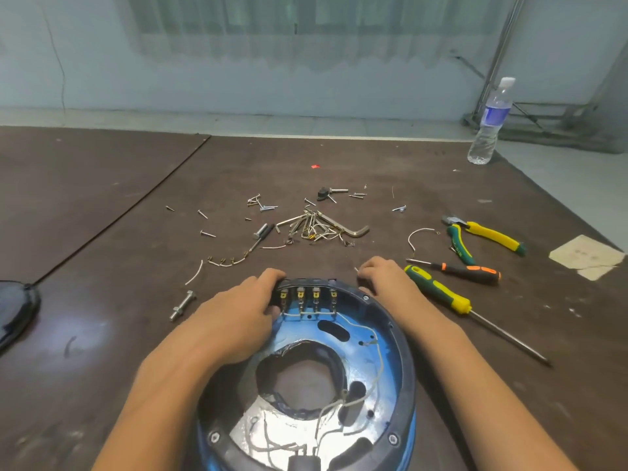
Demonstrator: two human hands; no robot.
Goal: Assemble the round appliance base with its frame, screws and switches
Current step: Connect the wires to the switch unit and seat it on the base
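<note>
bolt (182,304): on the table (102,232), far left.
left hand (238,311): fingers curl over the switch block (307,295), gripping it.
round base (404,351): open side up, between both forearms; switch block at its far rim.
right hand (384,278): fingers bent at the far rim; grip I cannot tell.
screwdriver (438,294): just right of it.

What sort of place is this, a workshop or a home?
Likely a small repair workshop: a worn workbench strewn with loose screws, screwdrivers and pliers laid out, and an open appliance base being worked on.
</note>
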